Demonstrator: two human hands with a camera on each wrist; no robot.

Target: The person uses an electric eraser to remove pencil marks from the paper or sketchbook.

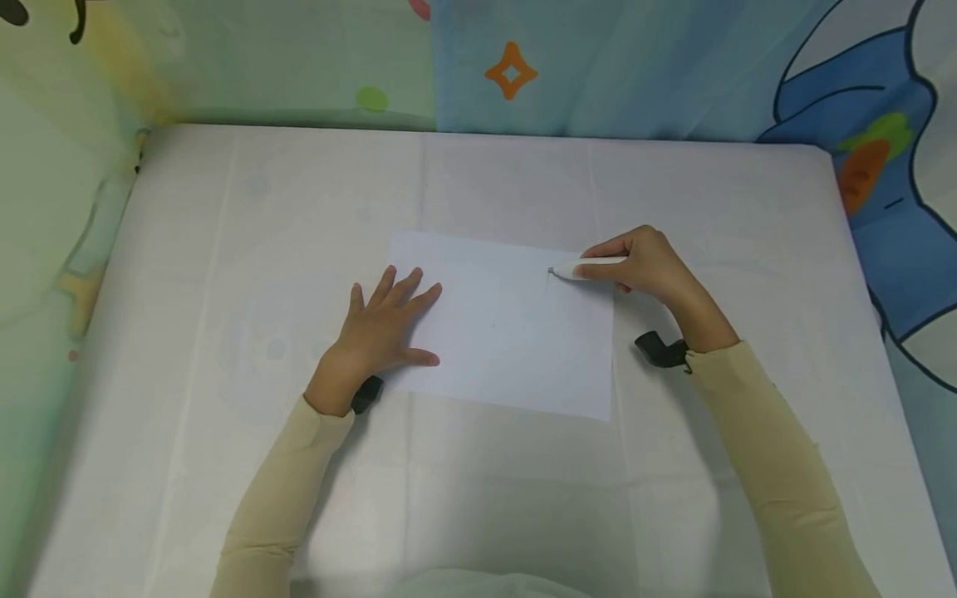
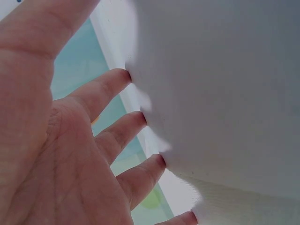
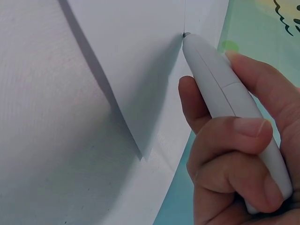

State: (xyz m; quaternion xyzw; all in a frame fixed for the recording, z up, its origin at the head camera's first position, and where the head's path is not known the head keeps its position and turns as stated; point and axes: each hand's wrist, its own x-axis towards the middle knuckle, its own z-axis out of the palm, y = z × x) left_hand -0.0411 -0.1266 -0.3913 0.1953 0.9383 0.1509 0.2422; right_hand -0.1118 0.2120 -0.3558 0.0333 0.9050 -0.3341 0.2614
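Note:
A white sheet of paper (image 1: 508, 332) lies on the white-covered table. My left hand (image 1: 377, 328) is spread over its left side, fingers apart, with fingertips (image 2: 140, 117) resting on the surface in the left wrist view. Near the sheet's upper right corner, my right hand (image 1: 639, 264) grips a thick white pen-shaped tool (image 1: 598, 262). Its small grey tip meets the paper, where a thin line (image 3: 184, 16) runs on from it in the right wrist view. Thumb and fingers wrap around the tool's smooth, seamed body (image 3: 225, 89).
The white tablecloth (image 1: 486, 498) shows faint fold creases. Behind the table's far edge hangs a printed curtain (image 1: 635, 66) in green and blue, which also runs down both sides. A dark wrist camera (image 1: 661, 350) sits by the right wrist, another dark camera (image 1: 366, 394) by the left.

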